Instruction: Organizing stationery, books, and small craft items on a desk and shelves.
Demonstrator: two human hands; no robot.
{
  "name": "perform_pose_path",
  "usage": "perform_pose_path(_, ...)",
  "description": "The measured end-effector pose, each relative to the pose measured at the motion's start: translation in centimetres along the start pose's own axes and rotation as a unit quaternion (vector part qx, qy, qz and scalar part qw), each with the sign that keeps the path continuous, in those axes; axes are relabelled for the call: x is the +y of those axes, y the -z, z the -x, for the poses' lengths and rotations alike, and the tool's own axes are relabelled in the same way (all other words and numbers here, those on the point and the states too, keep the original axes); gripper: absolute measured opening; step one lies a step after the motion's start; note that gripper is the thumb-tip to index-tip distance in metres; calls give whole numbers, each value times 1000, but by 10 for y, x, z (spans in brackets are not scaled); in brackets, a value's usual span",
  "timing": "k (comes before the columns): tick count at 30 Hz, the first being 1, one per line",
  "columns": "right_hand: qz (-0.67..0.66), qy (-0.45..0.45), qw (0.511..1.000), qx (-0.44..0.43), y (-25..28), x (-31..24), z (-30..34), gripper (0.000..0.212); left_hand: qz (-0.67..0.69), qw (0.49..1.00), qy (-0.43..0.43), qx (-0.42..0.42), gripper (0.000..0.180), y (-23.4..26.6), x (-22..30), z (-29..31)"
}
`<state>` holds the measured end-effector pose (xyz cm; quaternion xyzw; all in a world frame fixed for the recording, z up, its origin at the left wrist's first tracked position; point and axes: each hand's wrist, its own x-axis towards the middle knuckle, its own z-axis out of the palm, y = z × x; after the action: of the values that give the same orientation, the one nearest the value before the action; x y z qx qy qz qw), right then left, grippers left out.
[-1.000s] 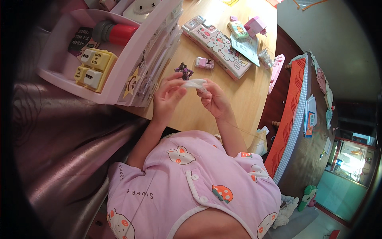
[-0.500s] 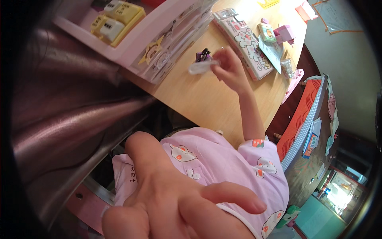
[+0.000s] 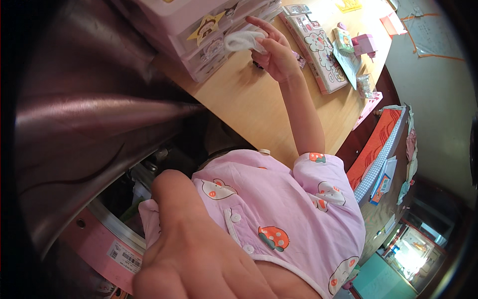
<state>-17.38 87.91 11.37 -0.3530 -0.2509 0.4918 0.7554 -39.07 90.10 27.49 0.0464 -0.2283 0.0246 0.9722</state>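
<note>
High in the picture, over the wooden desk (image 3: pixel 239 107), my right hand (image 3: pixel 280 56) pinches a small crumpled piece of thin, see-through white plastic (image 3: pixel 243 41) between thumb and fingers. Its index finger stretches out toward the drawers. A small dark purple-and-black object (image 3: pixel 257 65) lies on the desk, mostly covered by that hand; what it is I cannot make out. My left hand (image 3: pixel 199 264) is raised very close to the camera at the bottom. Its fingers are cut off by the lower edge, so what they do is hidden.
A pink-framed clear drawer unit (image 3: pixel 199 74) with stickers stands at the desk's left. Right of my right hand lies a flat cartoon-printed box (image 3: pixel 318 55). Beyond it are a pale blue sheet (image 3: pixel 346 65) and a pink block-shaped item (image 3: pixel 364 45). A brown shiny curtain (image 3: pixel 89 109) hangs at left.
My right hand has moved up and left toward the drawers with the plastic, its index finger now extended. My left hand has dropped lower, its fingers leaving the view. The whole view has shifted slightly.
</note>
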Motion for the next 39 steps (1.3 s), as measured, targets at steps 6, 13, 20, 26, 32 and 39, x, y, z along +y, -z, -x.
perform_pose_path(6,-41,-23,998,37,9,16,-3,48,-87,957,-85,-264,31,21,-29,38)
perform_pose_path(13,34,-82,988,130,15,14,10,56,-180,942,-259,-112,21,8,-53,44)
perform_pose_path(20,67,-113,979,155,-4,26,5,36,-161,972,-92,-145,16,11,-39,47)
perform_pose_path(26,-271,-180,939,108,7,37,-16,19,-146,949,-208,-186,27,14,-59,52)
perform_pose_path(32,-492,-178,852,27,30,42,-6,18,-266,943,-194,-39,16,-4,-53,43)
perform_pose_path(39,-455,-179,872,36,25,38,-1,15,-263,924,-206,184,16,-26,-70,45)
